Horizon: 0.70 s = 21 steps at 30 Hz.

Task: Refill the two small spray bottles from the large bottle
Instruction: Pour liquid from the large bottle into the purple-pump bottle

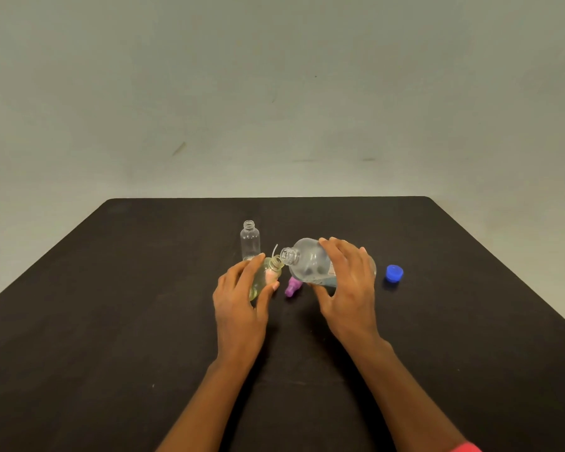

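- So the right hand (346, 282) is wrapped round the belly of the large bottle (310, 261), fingers over the top and thumb underneath, and the bottle is tipped nearly flat with its open neck aimed left.
- Left hand (242, 295) is closed round the first small spray bottle (265, 277), tilted so its mouth sits right under the big one's lip. The two necks look touching or as good as.
- The small one has a yellowish tint inside, so I'd guess some liquid has gone in. Can't make out an actual stream though.
- The second small bottle (250, 239) stands upright behind, cap off, looks empty and nobody's touching it.
- A purple sprayer top (292, 286) lies on the worktop (111, 305) between the hands, and a blue cap (394, 273) sits off to the right.
- Handling-wise: all thin clear plastic, light, not fragile, but squashy. Squeeze the big one too hard and it'll probably glug out and overshoot that tiny neck.
- Only a bit of liquid pooled low in the big bottle, so it's light. Holding it mid-body like this seems right for controlling the tilt.
- The little bottle is narrow and could get slick if wet, so a full wrap low on the body, neck left clear, is what I'd go with.
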Tool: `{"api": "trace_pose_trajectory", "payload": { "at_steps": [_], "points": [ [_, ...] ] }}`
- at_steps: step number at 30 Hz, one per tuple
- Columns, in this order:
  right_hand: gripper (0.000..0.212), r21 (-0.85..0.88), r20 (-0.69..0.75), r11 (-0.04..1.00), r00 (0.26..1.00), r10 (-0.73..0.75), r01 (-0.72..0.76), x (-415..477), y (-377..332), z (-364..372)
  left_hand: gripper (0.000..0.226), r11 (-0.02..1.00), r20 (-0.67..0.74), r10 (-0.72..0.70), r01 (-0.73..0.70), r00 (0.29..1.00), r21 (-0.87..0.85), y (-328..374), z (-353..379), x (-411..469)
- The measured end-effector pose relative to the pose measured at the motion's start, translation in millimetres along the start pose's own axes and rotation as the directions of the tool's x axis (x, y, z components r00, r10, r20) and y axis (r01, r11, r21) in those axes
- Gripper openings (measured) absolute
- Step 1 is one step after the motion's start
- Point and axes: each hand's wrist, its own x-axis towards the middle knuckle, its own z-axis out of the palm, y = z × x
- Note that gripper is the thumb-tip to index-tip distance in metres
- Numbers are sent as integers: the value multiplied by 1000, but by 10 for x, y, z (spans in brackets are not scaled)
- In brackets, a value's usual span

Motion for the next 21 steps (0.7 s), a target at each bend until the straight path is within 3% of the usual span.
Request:
{"api": "trace_pose_trajectory", "payload": {
  "at_steps": [21],
  "points": [
    [84, -74, -35, 997, 999, -16, 13, 26, 2, -29, 45, 999, 10, 36, -36, 999, 20, -3, 4, -5]
  ]
}}
